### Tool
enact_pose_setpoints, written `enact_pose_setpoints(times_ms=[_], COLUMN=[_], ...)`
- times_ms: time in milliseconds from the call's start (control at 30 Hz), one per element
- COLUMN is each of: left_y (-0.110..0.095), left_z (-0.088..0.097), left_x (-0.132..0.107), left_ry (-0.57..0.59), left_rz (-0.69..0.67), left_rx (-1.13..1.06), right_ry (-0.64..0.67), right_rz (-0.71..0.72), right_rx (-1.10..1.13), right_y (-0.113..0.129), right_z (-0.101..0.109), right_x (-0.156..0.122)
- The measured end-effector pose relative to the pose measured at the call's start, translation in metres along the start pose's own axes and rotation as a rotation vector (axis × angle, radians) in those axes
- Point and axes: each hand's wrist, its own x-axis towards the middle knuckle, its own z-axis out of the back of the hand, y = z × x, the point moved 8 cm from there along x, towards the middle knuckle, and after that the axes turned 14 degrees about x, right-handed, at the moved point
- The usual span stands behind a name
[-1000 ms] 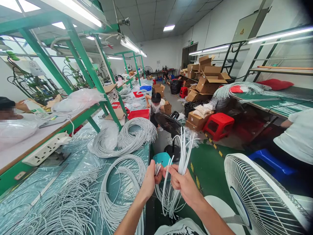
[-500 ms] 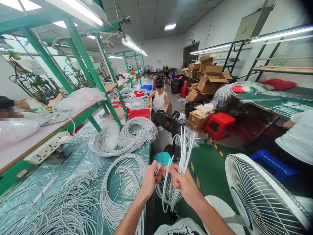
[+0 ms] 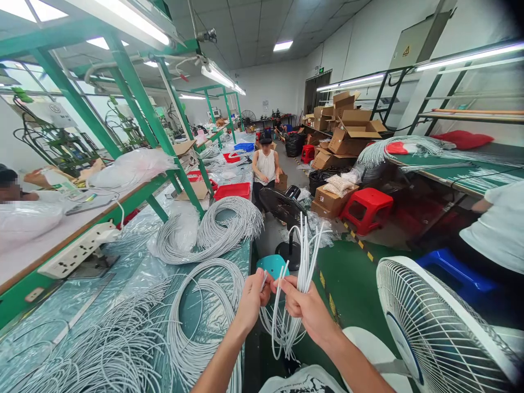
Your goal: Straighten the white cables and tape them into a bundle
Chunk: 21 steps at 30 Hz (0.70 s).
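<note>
Gripping a bundle of white cables (image 3: pixel 301 262), right hand (image 3: pixel 309 308) is closed on it just past the bench edge (image 3: pixel 249 256), ends sticking up. Left hand (image 3: pixel 251 300) pinches a few cable ends beside it. White fan (image 3: pixel 434 327) crowds the right; green floor (image 3: pixel 347 278) beyond the bench lies open. Since earlier, the distant seated person (image 3: pixel 266 166) stands.

Little legible. Grey electrical cabinet (image 3: pixel 417 41) high on the right wall: a yellow triangular warning sign (image 3: pixel 405 52), symbol too small to make out. Green exit-type sign (image 3: pixel 320 70) over the far doorway; characters unreadable. White placard (image 3: pixel 54 112) on the left machine carries a round logo, lettering blurred. Dark print on white garment (image 3: pixel 305 382) at bottom edge, illegible.
</note>
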Motion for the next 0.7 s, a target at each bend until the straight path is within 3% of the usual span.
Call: enact_pose_setpoints(times_ms=[267,433,700], left_y=[-0.01,-0.014,-0.012], left_z=[0.006,0.007,0.011], left_x=[-0.005,-0.008,-0.01], left_ry=[-0.173,-0.186,-0.205], left_rz=[-0.043,-0.023,0.011], left_rx=[0.136,0.14,0.115], right_ry=[0.018,0.049,0.137], right_rz=[-0.047,-0.066,-0.159], right_rx=[-0.037,-0.187,-0.222], right_y=[-0.004,-0.007,-0.021], right_z=[-0.004,-0.005,-0.006], right_x=[0.001,0.001,0.0])
